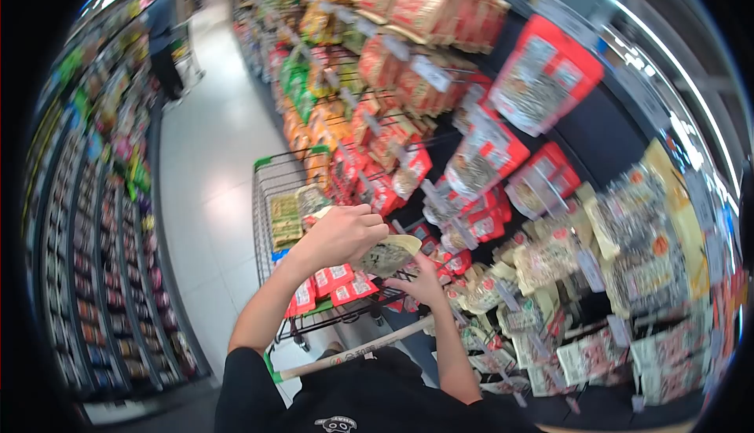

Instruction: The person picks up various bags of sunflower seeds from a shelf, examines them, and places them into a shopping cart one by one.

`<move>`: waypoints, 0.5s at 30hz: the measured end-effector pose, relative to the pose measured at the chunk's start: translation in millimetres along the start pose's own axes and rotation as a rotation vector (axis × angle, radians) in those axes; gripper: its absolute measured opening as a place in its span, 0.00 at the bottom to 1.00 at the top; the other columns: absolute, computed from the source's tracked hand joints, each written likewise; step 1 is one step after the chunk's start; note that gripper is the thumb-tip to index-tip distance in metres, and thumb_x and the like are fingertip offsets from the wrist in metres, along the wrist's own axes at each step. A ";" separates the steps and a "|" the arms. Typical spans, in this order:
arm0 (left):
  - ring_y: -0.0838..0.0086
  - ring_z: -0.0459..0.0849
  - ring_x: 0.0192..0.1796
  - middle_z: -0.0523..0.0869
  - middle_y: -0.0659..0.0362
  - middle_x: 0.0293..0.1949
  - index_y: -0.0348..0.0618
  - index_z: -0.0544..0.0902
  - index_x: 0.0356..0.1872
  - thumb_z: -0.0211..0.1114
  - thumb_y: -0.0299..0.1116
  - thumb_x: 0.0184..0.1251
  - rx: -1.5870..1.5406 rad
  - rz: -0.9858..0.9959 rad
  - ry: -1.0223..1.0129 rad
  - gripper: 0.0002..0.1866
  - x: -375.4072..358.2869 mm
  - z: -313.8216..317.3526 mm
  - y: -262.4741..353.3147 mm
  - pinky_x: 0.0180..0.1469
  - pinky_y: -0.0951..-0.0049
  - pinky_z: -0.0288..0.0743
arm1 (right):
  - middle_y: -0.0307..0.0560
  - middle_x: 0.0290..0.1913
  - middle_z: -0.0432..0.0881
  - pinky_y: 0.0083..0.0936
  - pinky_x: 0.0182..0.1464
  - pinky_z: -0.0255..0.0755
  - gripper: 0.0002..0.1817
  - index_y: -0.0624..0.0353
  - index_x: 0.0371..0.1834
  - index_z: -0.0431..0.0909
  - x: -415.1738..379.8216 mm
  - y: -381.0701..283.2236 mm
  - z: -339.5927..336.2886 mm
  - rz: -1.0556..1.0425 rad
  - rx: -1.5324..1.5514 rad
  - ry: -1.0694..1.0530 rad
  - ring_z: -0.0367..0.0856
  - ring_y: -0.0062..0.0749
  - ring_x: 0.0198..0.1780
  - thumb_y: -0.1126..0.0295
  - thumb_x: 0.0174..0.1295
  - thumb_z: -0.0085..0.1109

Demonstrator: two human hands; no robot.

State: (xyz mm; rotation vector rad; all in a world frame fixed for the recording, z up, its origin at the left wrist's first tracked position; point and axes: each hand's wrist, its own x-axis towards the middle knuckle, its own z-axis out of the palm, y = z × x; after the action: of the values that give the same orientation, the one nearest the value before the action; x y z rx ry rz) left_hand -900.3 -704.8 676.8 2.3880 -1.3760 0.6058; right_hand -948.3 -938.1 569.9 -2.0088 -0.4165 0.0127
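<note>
Above the shopping cart (292, 162), a clear-fronted food bag (386, 255) with a cream border and dark, dried-looking contents is between my hands. My left hand (345, 235) curls over its upper left side, fingers closed; part of the grip is hidden behind the hand. My right hand (422, 282) grips the bag's right edge, thumb and fingers around it. Beyond my left hand, another cream-edged bag (312, 197) shows by the green packs (284, 219) in the cart. Red packets (334, 278) lie in the cart below my hands.
The cart's handle (357, 358) crosses in front of my body. Hanging bags (554, 256) and red pouches (546, 75) fill the rack on the right. Packed shelves (94, 276) line the left of the aisle (216, 197), where a person (162, 44) stands farther off.
</note>
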 end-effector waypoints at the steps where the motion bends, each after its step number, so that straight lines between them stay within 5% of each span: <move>1: 0.70 0.77 0.36 0.76 0.63 0.27 0.47 0.76 0.28 0.59 0.34 0.51 -0.003 0.047 0.021 0.05 13.4 2.1 8.6 0.35 0.71 0.74 | 0.47 0.52 0.80 0.28 0.55 0.73 0.37 0.65 0.58 0.69 -5.8 -4.3 -2.1 -0.038 0.033 -0.006 0.79 0.29 0.51 0.72 0.42 0.76; 3: 0.73 0.76 0.36 0.76 0.64 0.26 0.48 0.76 0.27 0.60 0.34 0.49 0.009 0.123 0.061 0.05 41.5 14.7 27.7 0.34 0.73 0.73 | 0.42 0.46 0.80 0.28 0.51 0.74 0.34 0.65 0.53 0.71 -22.8 28.5 7.7 0.089 0.408 0.128 0.79 0.29 0.47 0.72 0.41 0.77; 9: 0.74 0.77 0.32 0.76 0.65 0.23 0.48 0.75 0.23 0.62 0.32 0.44 -0.071 0.403 0.234 0.05 131.9 60.8 92.9 0.34 0.73 0.71 | 0.44 0.48 0.78 0.27 0.53 0.74 0.33 0.65 0.55 0.69 -85.9 59.3 -28.8 0.060 0.539 0.555 0.78 0.26 0.49 0.75 0.43 0.75; 15: 0.73 0.77 0.32 0.79 0.64 0.22 0.46 0.79 0.24 0.65 0.34 0.54 -0.279 0.487 0.259 0.06 202.2 93.2 147.2 0.37 0.71 0.69 | 0.46 0.47 0.80 0.28 0.51 0.74 0.27 0.66 0.53 0.71 -146.7 85.0 -74.8 0.150 0.662 0.839 0.79 0.27 0.47 0.74 0.50 0.71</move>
State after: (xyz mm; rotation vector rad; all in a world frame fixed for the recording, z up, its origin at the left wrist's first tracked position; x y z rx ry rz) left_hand -919.6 -969.1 708.5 1.6956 -1.7930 0.7536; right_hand -1047.8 -1080.5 505.4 -1.2319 0.2590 -0.5148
